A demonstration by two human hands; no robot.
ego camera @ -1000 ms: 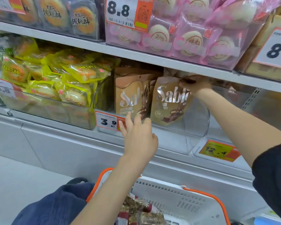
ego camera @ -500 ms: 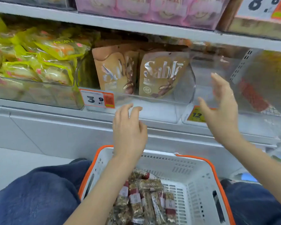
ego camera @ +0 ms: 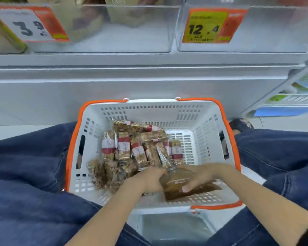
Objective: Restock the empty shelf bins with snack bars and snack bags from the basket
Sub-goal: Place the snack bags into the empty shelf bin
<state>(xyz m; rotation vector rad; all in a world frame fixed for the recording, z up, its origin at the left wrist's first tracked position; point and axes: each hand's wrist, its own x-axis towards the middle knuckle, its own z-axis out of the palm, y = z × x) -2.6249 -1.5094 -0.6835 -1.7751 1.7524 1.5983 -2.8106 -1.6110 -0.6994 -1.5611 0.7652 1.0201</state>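
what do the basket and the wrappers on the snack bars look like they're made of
Basket: looks like rigid moulded plastic, matte white with slotted walls and an orange rim. Snack bars: wrappers seem thin clear glossy film, since the filling shows through and they catch glare; the red-and-white bands may be printed.

1. Grey shelf (ego camera: 149,59) across twelve o'clock, bearing two clear bins (ego camera: 124,32) (ego camera: 256,32) side by side, price tags in front.
2. White basket (ego camera: 199,125) with orange rim at six o'clock, holding snack bars (ego camera: 132,148).
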